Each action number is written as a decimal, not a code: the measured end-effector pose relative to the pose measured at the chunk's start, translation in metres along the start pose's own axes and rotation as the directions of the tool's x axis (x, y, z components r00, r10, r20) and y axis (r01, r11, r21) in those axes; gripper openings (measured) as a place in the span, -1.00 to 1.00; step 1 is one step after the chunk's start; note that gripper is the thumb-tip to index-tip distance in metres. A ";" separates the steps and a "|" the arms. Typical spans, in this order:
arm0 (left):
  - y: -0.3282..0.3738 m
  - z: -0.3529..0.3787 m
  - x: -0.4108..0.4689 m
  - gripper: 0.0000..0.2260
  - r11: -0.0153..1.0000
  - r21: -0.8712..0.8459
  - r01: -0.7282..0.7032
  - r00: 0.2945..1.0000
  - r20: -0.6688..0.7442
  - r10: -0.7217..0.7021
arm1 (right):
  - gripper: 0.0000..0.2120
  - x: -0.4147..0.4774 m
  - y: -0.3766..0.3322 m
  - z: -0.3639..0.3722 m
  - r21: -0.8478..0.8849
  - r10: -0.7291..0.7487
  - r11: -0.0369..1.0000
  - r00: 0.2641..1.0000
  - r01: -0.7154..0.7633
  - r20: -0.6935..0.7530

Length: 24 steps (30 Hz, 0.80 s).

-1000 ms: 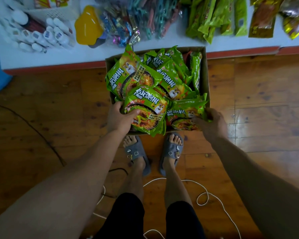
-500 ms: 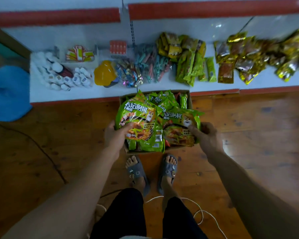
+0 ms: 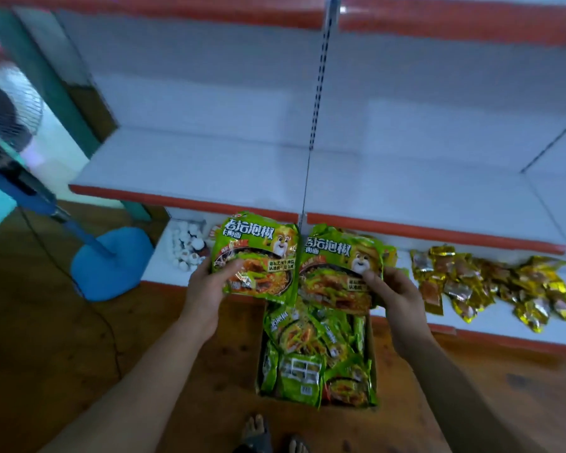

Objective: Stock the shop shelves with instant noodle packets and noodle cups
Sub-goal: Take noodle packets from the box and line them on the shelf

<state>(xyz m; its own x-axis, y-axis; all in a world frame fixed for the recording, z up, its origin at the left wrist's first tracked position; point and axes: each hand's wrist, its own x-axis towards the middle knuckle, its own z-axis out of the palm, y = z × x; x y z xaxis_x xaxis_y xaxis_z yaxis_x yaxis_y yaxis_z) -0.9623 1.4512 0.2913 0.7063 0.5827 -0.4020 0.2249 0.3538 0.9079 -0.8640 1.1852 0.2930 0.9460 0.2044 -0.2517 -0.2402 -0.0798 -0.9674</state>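
We hold two green instant noodle packets up side by side, above the cardboard box [image 3: 259,371] on the wooden floor. Our left hand [image 3: 206,289] grips the left noodle packet [image 3: 255,246] at its lower left, thumb pressed on its front. Our right hand [image 3: 396,295] grips the right noodle packet [image 3: 334,273] at its right edge, thumb likewise on the front. More green packets fill the box. Gold snack packets [image 3: 490,286] lie on the low shelf [image 3: 497,325] to the right

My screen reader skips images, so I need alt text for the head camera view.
The left hand grips one green noodle packet, the right hand a second packet, above a cardboard box of more packets, before white red-edged shelves.
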 end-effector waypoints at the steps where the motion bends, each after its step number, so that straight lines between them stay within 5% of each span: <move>1: 0.017 -0.002 -0.008 -0.80 0.999 -0.020 -0.044 0.999 -0.012 0.044 | -0.72 -0.001 -0.019 0.005 0.008 -0.044 0.999 0.999 0.043 0.016; 4: 0.059 -0.011 -0.021 -0.80 0.988 -0.052 -0.142 0.989 -0.046 0.140 | -0.86 0.000 -0.065 0.022 0.070 -0.130 0.989 0.990 0.127 0.052; 12: 0.178 -0.043 -0.056 -0.78 0.876 -0.245 -0.415 0.910 -0.115 0.399 | -0.84 -0.014 -0.182 0.076 0.184 -0.402 0.910 0.902 0.372 0.161; 24: 0.310 -0.114 -0.014 -0.67 0.749 -0.270 -0.605 0.795 -0.160 0.585 | -0.87 0.005 -0.295 0.197 0.337 -0.564 0.805 0.806 0.488 0.179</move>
<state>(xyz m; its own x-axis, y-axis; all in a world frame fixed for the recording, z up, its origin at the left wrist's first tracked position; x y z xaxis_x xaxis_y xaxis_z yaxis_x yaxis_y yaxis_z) -0.9788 1.6361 0.5648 0.5861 0.7870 0.1927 -0.4404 0.1098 0.8911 -0.8309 1.4020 0.5724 0.8593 0.3842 0.3377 0.1950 0.3643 -0.9106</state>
